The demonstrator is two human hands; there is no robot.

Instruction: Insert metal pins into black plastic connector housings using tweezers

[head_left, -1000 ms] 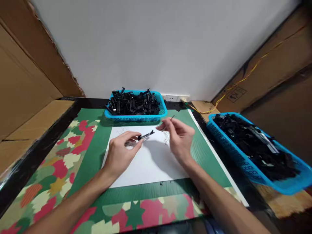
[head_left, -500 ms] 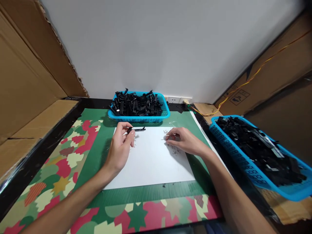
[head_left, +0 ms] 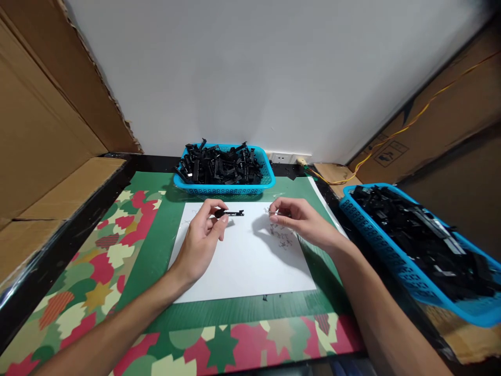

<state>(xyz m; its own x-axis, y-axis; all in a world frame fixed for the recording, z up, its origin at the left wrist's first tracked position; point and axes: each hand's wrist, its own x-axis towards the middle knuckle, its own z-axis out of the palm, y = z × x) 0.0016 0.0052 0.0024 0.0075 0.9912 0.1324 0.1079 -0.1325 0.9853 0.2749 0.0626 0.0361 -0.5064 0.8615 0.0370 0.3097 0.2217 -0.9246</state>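
A slim black plastic part (head_left: 234, 213) is pinched between the thumb and fingers of my left hand (head_left: 203, 230), its narrow end pointing right. My right hand (head_left: 299, 216) is closed in a pinch above the right side of a white sheet (head_left: 242, 261). Something tiny and pale shows at those fingertips, too small to name. Beneath and beside that hand lie several tiny thin grey pieces (head_left: 285, 241) on the sheet. A few similar bits sit near the sheet's upper left, partly hidden by my left hand.
A blue basket (head_left: 225, 190) heaped with black plastic parts stands behind the sheet, by the wall. Another blue basket (head_left: 395, 263) with black parts is at the right. Cardboard (head_left: 50, 78) walls both sides. A yellow cable (head_left: 364, 162) runs from the wall sockets (head_left: 281, 157).
My left hand has moved right with the black part, now more level. My right hand has lifted slightly off the small grey pieces, its fingertips still pinched.
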